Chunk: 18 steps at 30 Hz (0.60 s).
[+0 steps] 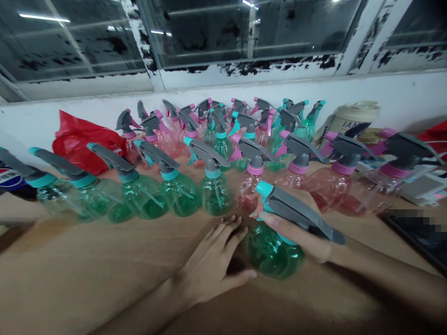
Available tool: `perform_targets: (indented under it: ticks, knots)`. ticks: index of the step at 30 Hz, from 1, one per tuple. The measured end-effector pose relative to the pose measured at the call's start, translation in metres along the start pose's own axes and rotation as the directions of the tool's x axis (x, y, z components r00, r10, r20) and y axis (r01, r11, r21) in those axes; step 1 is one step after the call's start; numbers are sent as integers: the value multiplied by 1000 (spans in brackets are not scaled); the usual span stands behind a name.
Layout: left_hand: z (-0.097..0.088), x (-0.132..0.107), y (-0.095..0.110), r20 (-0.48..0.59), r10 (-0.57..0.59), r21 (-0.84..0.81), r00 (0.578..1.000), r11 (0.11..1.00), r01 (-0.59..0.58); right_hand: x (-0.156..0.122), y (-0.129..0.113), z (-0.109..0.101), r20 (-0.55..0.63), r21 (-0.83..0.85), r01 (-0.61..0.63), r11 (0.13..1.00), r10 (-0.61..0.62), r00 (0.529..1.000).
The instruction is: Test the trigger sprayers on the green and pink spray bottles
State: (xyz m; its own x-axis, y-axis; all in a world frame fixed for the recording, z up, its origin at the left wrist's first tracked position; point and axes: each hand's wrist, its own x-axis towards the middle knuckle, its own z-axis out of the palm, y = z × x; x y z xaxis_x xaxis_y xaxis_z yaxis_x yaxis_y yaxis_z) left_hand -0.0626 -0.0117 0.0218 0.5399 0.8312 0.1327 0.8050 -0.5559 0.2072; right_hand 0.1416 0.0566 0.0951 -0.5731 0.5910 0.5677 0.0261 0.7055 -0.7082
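Observation:
My right hand (307,235) is wrapped round the neck of a green spray bottle (275,253) with a grey and teal trigger head, its nozzle pointing up and to the left. My left hand (213,263) lies beside that bottle, palm down with its fingers stretched out and thumb apart, holding nothing. Just beyond my hands stands a front row: several green spray bottles with teal collars, such as one green bottle (215,193), on the left and middle, and several pink spray bottles with pink collars, such as one pink bottle (328,186), on the right.
More pink and green spray bottles, including a green one (222,145), crowd behind the front row. A red plastic bag (84,146) sits at back left. On the right are a beige cup (352,118), a pale device (424,186) and a dark flat object (415,237). A white wall (394,95) stands behind.

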Motion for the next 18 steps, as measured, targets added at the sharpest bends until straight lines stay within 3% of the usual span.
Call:
perform_targets:
  ticks: [5, 18]
  knots:
    - [3, -2, 0, -52, 8, 28, 999, 1000, -6, -1, 3, 2, -19, 26, 0, 1000, 0, 1000]
    - [-1, -1, 2, 8, 29, 76, 1000, 997, -30, -6, 3, 0, 38, 53, -52, 997, 50, 998]
